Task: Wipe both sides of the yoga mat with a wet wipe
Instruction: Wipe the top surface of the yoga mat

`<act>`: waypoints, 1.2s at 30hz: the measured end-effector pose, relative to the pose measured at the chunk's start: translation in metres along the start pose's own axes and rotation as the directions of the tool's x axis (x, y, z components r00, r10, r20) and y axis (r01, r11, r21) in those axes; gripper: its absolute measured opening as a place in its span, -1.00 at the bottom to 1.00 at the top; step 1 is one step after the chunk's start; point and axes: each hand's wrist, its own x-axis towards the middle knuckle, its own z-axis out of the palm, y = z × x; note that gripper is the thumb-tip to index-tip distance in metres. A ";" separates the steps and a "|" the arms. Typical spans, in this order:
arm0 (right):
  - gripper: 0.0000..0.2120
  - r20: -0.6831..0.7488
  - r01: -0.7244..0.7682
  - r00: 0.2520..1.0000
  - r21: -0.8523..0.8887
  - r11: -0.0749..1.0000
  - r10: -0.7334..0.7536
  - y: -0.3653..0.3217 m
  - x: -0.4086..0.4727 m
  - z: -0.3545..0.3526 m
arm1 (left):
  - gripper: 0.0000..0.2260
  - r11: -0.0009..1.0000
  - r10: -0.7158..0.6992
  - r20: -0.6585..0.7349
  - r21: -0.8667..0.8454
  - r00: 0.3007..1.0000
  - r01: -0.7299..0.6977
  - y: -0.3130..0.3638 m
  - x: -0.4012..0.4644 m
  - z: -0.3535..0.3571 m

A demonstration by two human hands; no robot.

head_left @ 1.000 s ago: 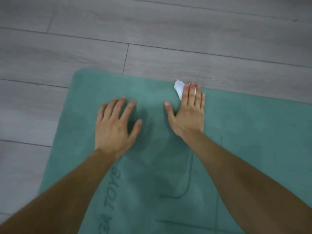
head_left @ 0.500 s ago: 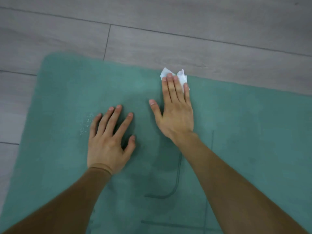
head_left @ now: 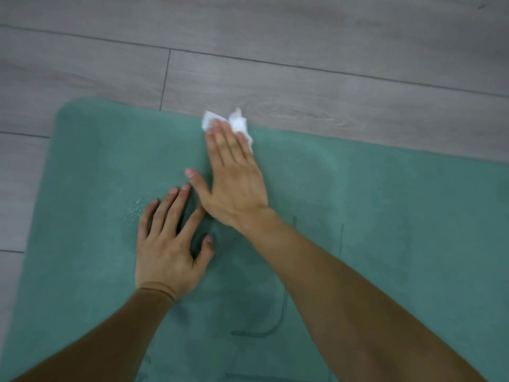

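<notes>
My right hand point(head_left: 234, 183) lies flat with straight fingers, pressing the wipe point(head_left: 239, 123) onto the mat's point(head_left: 399, 230) far edge, near its far left corner. My left hand point(head_left: 172, 249) rests open, fingers spread, on the mat just beside it. The mat lies on a grey floor point(head_left: 275, 37).

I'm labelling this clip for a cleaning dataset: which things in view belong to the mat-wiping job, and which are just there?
Part of the job:
- yoga mat
- wet wipe, pressed flat under the right hand
- left hand, resting flat on the mat

Just there:
- grey wood floor
</notes>
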 end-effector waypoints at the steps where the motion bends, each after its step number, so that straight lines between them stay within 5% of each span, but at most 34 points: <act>1: -0.23 0.000 0.078 0.997 0.001 0.997 -0.078 -0.004 0.010 -0.001 | -0.47 1.000 0.003 0.000 0.000 1.000 -0.003 0.000 0.001 0.000; 3: -0.31 -0.024 0.099 0.995 0.004 0.995 -0.099 0.022 0.004 -0.006 | -0.45 1.000 -0.004 0.010 -0.006 1.000 0.004 0.000 0.001 -0.002; 6: -0.35 -0.059 -0.151 0.987 -0.038 0.988 0.149 0.092 -0.047 -0.023 | -0.43 1.000 -0.004 0.006 -0.024 1.000 0.004 0.003 0.001 -0.003; 9: -0.28 -0.113 -0.329 0.939 -0.007 0.944 0.326 0.077 -0.048 -0.022 | -0.43 1.000 -0.001 0.004 -0.018 1.000 0.001 0.001 0.001 -0.003; 13: -0.25 -0.014 -0.025 1.000 0.036 0.999 0.026 -0.020 0.020 -0.002 | -0.50 1.000 -0.012 0.001 -0.008 1.000 0.012 0.001 0.000 -0.001; 16: -0.30 -0.011 0.048 0.999 0.012 0.999 -0.048 0.002 0.019 -0.007 | -0.48 1.000 -0.011 0.002 -0.020 1.000 0.011 0.001 0.001 -0.002; 20: -0.32 -0.094 -0.280 0.956 -0.007 0.960 0.278 0.087 -0.048 -0.025 | -0.43 0.999 -0.006 0.003 -0.034 1.000 0.006 0.002 0.002 -0.004; 22: -0.29 -0.110 -0.382 0.918 0.007 0.924 0.380 0.070 -0.046 -0.023 | -0.43 1.000 -0.008 0.011 -0.026 1.000 0.009 0.000 0.001 -0.004; 27: -0.28 0.015 0.015 1.000 0.010 1.000 -0.016 -0.037 0.032 -0.002 | -0.53 1.000 -0.007 -0.014 0.000 1.000 0.007 0.000 0.001 -0.001; 30: -0.33 -0.016 0.060 0.998 0.015 0.998 -0.060 0.004 0.017 -0.005 | -0.48 1.000 0.004 -0.019 -0.014 1.000 -0.004 0.000 0.000 -0.001; 34: -0.36 -0.105 -0.171 0.980 -0.021 0.985 0.168 0.114 -0.051 -0.025 | -0.45 1.000 0.005 -0.034 -0.026 0.999 -0.005 0.000 0.002 -0.002; 36: -0.32 -0.104 -0.374 0.923 -0.020 0.927 0.370 0.103 -0.058 -0.025 | -0.45 1.000 0.000 -0.020 -0.025 1.000 0.000 -0.001 0.001 -0.001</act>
